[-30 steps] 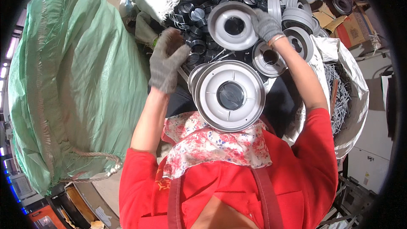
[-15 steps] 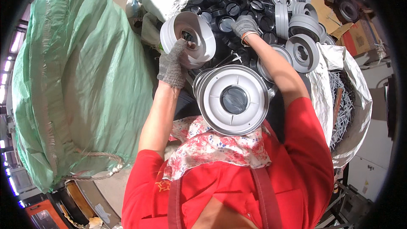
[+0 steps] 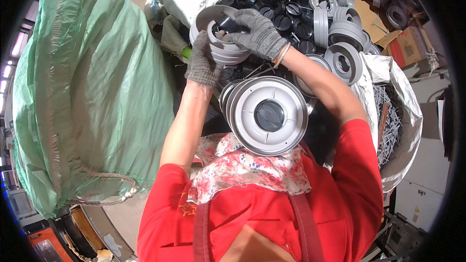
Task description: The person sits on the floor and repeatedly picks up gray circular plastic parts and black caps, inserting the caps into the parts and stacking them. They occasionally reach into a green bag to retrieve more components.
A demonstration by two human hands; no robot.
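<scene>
My left hand (image 3: 203, 64), in a grey knit glove, grips a round grey plastic housing (image 3: 232, 57) by its side, its hollow tilted up toward me. Over that hollow is my gloved right hand (image 3: 261, 33), fingers closed on a black cap (image 3: 224, 22) partly inside the housing. The fingertips are partly covered, so how the cap sits cannot be made out. On my lap leans a stack of grey discs (image 3: 247, 133), the front one with a dark round cap (image 3: 269, 115) in its centre. Beyond my hands lies a heap of black caps (image 3: 302, 28).
Grey ring parts (image 3: 345, 34) are piled at the far right, near a cardboard box (image 3: 407, 43). A white sack (image 3: 412, 111) of small grey pieces (image 3: 388, 133) stands at right. A large green sack (image 3: 97, 87) fills the left, with a rope (image 3: 114, 177) along its base.
My right hand has come back from the black cap heap to the grey housing, bringing a black cap. My left hand has shifted slightly and tilted the housing.
</scene>
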